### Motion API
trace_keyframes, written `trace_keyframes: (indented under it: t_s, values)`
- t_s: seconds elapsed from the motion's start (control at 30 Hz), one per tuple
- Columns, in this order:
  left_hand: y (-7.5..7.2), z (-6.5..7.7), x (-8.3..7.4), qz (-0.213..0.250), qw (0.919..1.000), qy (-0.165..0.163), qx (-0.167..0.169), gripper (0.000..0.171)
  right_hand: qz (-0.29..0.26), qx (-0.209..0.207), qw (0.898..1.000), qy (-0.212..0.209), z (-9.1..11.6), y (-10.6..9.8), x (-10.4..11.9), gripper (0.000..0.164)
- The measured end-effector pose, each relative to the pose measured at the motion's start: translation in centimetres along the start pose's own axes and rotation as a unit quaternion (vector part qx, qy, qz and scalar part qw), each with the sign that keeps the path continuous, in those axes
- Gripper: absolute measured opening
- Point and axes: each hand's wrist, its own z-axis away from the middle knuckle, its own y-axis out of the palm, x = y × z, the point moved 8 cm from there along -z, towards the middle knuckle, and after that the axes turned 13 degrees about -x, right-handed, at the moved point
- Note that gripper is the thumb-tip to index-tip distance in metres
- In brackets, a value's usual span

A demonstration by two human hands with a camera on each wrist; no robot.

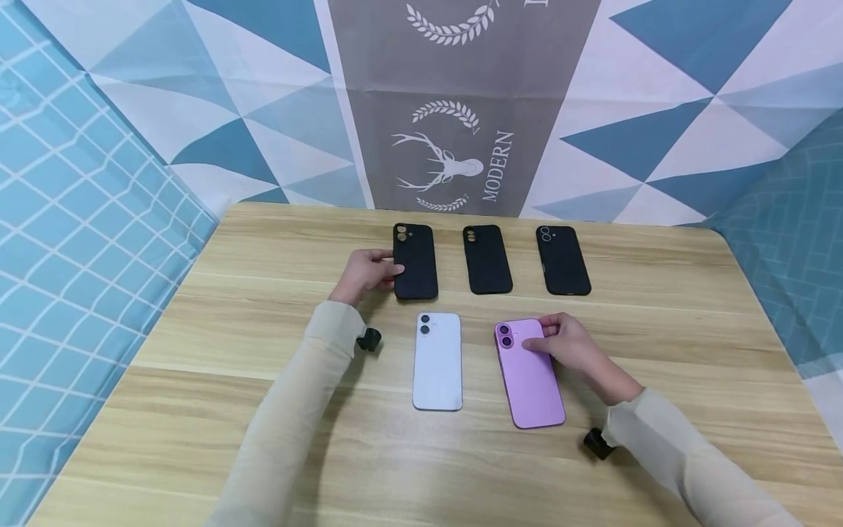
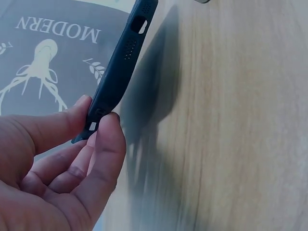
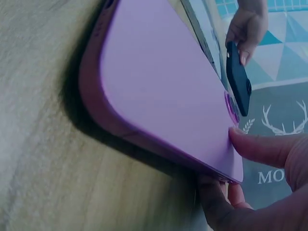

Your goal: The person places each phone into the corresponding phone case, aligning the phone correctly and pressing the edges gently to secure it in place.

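Note:
In the head view my left hand (image 1: 367,272) pinches the left edge of a black phone case (image 1: 416,262) between thumb and fingers. The left wrist view shows that case (image 2: 122,62) held above the table, its shadow beside it and cutouts along its end. My right hand (image 1: 570,344) pinches a pink phone (image 1: 532,384) by its upper right side, back facing up. In the right wrist view the thumb lies on the pink phone's back (image 3: 159,82) near the camera lenses, with fingers beneath the edge. Between the hands, a white phone (image 1: 437,369) lies back up on the table.
Two more black phone cases, a middle one (image 1: 488,260) and a right one (image 1: 564,261), lie in a row toward the table's far edge. Behind the wooden table (image 1: 197,439) hangs a patterned cloth (image 1: 454,80) with a deer print. Blue tiled cloth (image 1: 72,219) borders the left side.

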Motion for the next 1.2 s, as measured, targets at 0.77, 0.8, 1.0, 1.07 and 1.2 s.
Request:
trace_keyframes:
  t_s: [0.77, 0.8, 1.0, 1.07, 1.2]
  values:
    - [0.5, 0.6, 0.0, 0.089, 0.9951, 0.024, 0.035, 0.056, -0.133, 0.092, 0.987, 0.006, -0.1, 0.0, -0.9, 0.048]
    - [0.6, 0.5, 0.2, 0.091, 0.9948, 0.025, 0.038, 0.056, -0.140, 0.094, 0.986, 0.005, 0.0, 0.0, -0.8, 0.049]
    - [1.0, 0.0, 0.9, 0.099, 0.9936, 0.032, 0.044, 0.054, -0.178, 0.101, 0.979, 0.011, -0.1, 0.1, -0.9, 0.054]
    - [1.1, 0.2, 0.8, 0.097, 0.9938, 0.034, 0.044, 0.053, -0.189, 0.099, 0.977, 0.019, -0.2, 0.1, -1.0, 0.053]
    - [1.3, 1.3, -0.1, 0.098, 0.9923, 0.047, 0.059, 0.052, -0.205, 0.093, 0.974, 0.026, -0.5, -0.1, -0.7, 0.050]
